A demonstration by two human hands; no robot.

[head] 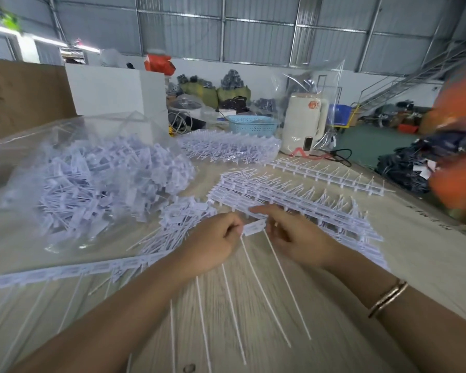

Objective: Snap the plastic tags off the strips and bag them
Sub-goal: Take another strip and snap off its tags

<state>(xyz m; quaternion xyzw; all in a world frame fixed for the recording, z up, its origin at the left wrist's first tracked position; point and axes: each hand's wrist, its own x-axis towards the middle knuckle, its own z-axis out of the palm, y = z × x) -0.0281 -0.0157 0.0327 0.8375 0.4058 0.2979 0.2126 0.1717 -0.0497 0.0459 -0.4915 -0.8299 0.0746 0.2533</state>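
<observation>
My left hand point(213, 242) and my right hand point(293, 238) meet over the middle of the wooden table point(420, 246). Between them they hold a white plastic strip point(253, 228) whose long thin tails hang down toward me. The left hand's fingers curl around one end; the right hand pinches the tag at the other end. A loose pile of snapped-off tags point(180, 219) lies just left of the hands. A large clear plastic bag point(86, 179) full of tags lies at the left. Whole strips point(293, 200) are stacked behind my right hand.
One long strip point(70, 270) lies flat at the near left. More strips point(226, 146) are stacked at the back, beside a blue basket point(250, 126) and a white kettle point(304, 122). A white box point(105, 90) and brown cardboard point(24, 95) stand at the back left.
</observation>
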